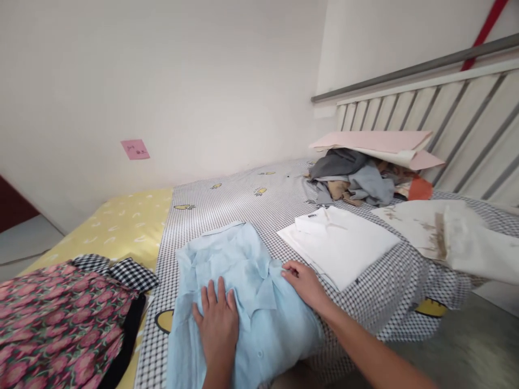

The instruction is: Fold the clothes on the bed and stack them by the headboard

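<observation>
A light blue shirt (239, 281) lies spread on the black-and-white checked bedsheet (251, 202). My left hand (217, 319) rests flat on the middle of the shirt, fingers stretched out. At the shirt's right edge, my right hand (304, 281) has its fingers curled and pinched on the blue fabric. To the right of the blue shirt lies a folded white shirt (340, 243), apart from both hands.
A floral garment (52, 319) and a checked cloth (117, 270) lie at the left on a yellow sheet (125, 221). A heap of clothes (357, 181) under pink card sheets (381, 143) sits at the back right. Cream fabric (454, 235) lies near the slatted headboard (466, 119).
</observation>
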### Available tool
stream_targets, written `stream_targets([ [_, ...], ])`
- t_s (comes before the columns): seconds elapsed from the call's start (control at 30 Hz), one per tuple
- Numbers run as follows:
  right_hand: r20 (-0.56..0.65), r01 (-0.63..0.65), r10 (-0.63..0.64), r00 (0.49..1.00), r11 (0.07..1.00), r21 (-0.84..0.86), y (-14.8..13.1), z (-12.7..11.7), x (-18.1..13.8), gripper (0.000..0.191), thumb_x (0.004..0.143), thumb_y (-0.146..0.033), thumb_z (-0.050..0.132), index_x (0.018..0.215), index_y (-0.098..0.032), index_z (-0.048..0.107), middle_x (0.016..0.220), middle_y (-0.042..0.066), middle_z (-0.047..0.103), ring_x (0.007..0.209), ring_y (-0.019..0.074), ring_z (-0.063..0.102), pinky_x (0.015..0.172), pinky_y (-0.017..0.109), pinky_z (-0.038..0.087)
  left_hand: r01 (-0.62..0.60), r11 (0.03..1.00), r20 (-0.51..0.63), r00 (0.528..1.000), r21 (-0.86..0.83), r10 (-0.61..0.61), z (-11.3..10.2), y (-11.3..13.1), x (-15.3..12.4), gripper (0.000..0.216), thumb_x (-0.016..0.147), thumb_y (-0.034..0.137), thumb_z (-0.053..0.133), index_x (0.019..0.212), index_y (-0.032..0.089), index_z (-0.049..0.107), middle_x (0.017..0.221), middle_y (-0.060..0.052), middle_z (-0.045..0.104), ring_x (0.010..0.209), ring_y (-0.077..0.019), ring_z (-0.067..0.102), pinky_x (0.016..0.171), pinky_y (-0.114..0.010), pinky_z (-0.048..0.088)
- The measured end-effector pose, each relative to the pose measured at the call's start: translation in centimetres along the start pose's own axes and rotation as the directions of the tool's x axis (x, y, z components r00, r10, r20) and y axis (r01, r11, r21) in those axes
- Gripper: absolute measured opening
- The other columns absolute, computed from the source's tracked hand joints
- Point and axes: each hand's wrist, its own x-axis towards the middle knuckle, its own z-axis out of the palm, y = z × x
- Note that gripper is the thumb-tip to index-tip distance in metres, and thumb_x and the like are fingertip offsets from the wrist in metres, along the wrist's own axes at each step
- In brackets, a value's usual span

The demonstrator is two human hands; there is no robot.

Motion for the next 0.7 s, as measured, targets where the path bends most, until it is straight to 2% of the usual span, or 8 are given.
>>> stream_targets([
  [0.07,-0.089,0.064,-0.062,0.994,0.998,0.016,-0.6,0.3,0.1,0.026,0.088,-0.036,0.053,0.097,-0.021,0.072,0.096,0.006,0.073,0.089,0.0224,0.066,0.086,0.035,0.049,0.025,1.0,-0.025,0.999,0.003,-0.025,0.1,-0.1,0.0,0.053,0.104,0.036,0.028,0.15,0.018,0.049,0.155,-0.017,0.052,0.145,-0.0357,0.044,0.115,-0.061,0.035],
  [0.1,-0.084,0.075,-0.076,0.994,0.997,-0.021,-0.7,0.4,0.1,0.027,0.088,-0.034,0.054,0.104,-0.022,0.072,0.1,0.006,0.074,0.094,0.0233,0.066,0.09,0.037,0.049,0.041,0.999,-0.037,0.998,0.007,-0.04,0.2,-0.1,0.0,0.053,0.104,0.035,0.028,0.15,0.017,0.05,0.154,-0.018,0.053,0.144,-0.0362,0.045,0.115,-0.061,0.035],
  [0.23,0.12,0.068,-0.035,0.992,0.958,-0.278,-0.4,0.8,0.1,0.038,0.084,-0.023,0.059,0.119,-0.026,0.071,0.115,0.007,0.074,0.112,0.0285,0.063,0.102,0.047,0.044,0.074,0.997,-0.068,0.995,0.024,-0.072,0.2,0.0,-0.1,0.052,0.103,0.031,0.029,0.147,0.016,0.053,0.151,-0.02,0.055,0.142,-0.0368,0.046,0.115,-0.061,0.034],
  [0.3,0.093,0.099,-0.077,0.993,0.959,-0.264,-0.3,1.2,-0.1,0.041,0.089,-0.023,0.053,0.127,-0.025,0.068,0.127,0.008,0.07,0.123,0.0269,0.06,0.107,0.045,0.043,0.076,0.997,-0.06,0.995,0.026,-0.074,0.0,0.0,-0.2,0.052,0.103,0.031,0.029,0.147,0.016,0.053,0.151,-0.019,0.056,0.142,-0.0361,0.046,0.116,-0.06,0.033],
  [0.4,0.05,0.209,-0.203,0.978,0.961,-0.179,-0.7,2.4,-0.8,0.048,0.1,-0.03,0.039,0.144,-0.025,0.056,0.145,0.01,0.06,0.135,0.0227,0.053,0.115,0.042,0.039,0.075,0.997,-0.032,0.997,0.032,-0.074,-0.4,0.2,-0.1,0.052,0.103,0.031,0.029,0.147,0.015,0.054,0.151,-0.019,0.056,0.142,-0.0364,0.047,0.116,-0.061,0.034],
  [0.47,0.153,0.29,-0.258,0.954,0.924,-0.248,-1.3,3.5,-1.4,0.05,0.103,-0.038,0.039,0.151,-0.029,0.049,0.156,0.008,0.051,0.145,0.0256,0.042,0.121,0.049,0.031,0.075,0.997,-0.02,0.997,0.027,-0.075,-0.6,0.3,-0.1,0.052,0.103,0.031,0.03,0.147,0.015,0.053,0.151,-0.019,0.055,0.142,-0.0367,0.047,0.115,-0.061,0.035],
  [0.57,0.35,0.375,-0.237,0.906,0.831,-0.409,-2.2,5.2,-2.3,0.053,0.103,-0.049,0.042,0.154,-0.034,0.046,0.163,0.005,0.041,0.154,0.0326,0.027,0.124,0.059,0.019,0.078,0.997,-0.017,0.997,0.009,-0.078,-0.6,0.3,-0.1,0.051,0.103,0.031,0.031,0.147,0.016,0.053,0.152,-0.019,0.054,0.143,-0.0366,0.047,0.116,-0.061,0.035],
  [0.7,0.424,0.412,-0.204,0.882,0.772,-0.485,-2.4,6.1,-2.6,0.056,0.104,-0.055,0.037,0.156,-0.035,0.043,0.165,0.006,0.037,0.155,0.0341,0.024,0.124,0.06,0.018,0.094,0.995,0.014,0.996,-0.036,-0.094,-0.6,0.3,-0.2,0.051,0.102,0.03,0.033,0.148,0.017,0.052,0.154,-0.018,0.052,0.145,-0.0372,0.044,0.118,-0.062,0.032],
])
